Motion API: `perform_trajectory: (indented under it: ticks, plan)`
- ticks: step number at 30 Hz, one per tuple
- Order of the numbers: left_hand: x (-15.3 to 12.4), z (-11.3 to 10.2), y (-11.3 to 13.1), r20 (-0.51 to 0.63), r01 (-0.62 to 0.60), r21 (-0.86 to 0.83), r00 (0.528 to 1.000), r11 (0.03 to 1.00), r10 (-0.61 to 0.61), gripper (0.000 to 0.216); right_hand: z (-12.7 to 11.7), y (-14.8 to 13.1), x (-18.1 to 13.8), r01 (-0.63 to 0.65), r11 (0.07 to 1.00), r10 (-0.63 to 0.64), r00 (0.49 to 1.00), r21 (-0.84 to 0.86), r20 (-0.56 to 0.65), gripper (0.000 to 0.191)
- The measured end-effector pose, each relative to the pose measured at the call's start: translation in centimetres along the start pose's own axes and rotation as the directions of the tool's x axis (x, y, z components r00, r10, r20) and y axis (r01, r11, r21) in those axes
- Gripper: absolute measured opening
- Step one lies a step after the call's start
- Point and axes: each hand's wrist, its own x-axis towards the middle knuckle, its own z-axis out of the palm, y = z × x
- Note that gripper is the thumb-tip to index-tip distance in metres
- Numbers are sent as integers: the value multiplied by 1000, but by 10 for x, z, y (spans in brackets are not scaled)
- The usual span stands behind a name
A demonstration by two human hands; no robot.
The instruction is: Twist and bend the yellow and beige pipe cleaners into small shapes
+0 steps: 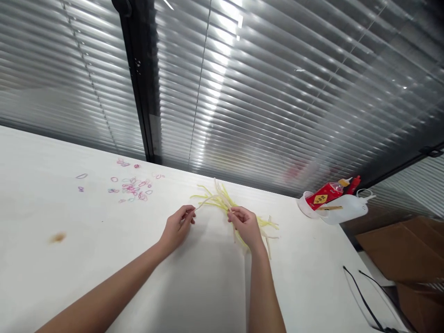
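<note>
At the near right edge of the white surface [305, 282] lie the thin black arms of a pair of glasses [364, 301], with brown cardboard [405, 245] beyond that edge, and on the left is a brownish smudge [58, 237]. Farther in, the person's left hand [180, 226] has its thumb and fingers pinched together on the end of a pale strand [205, 201], which runs rightward to the pile of strands [219, 200]. The right hand [245, 224] is bent over this yellow and pale pile, its fingertips closed on pale strand material; whether that is the same strand is hard to tell. The pile lies loosely fanned, ends poking out on both sides of the right hand. Well to the left, small coloured loops [131, 188] are scattered; at the far right, a red bottle [324, 196] leans beside a white squeeze bottle [350, 208]. Behind everything stand a dark post [138, 83] and slatted blinds [277, 92]
</note>
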Motion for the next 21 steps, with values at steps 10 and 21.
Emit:
perform_trajectory:
  ticks: [10,21]
  plan:
    - [1,4,3,450,483,-481,852,731,-267,34,58,53,12,-35,895,77,994,445,-78,32]
    - [3,4,2,516,537,-507,816,674,-262,24,57,54,6,-31,940,-2,995,339,97,30]
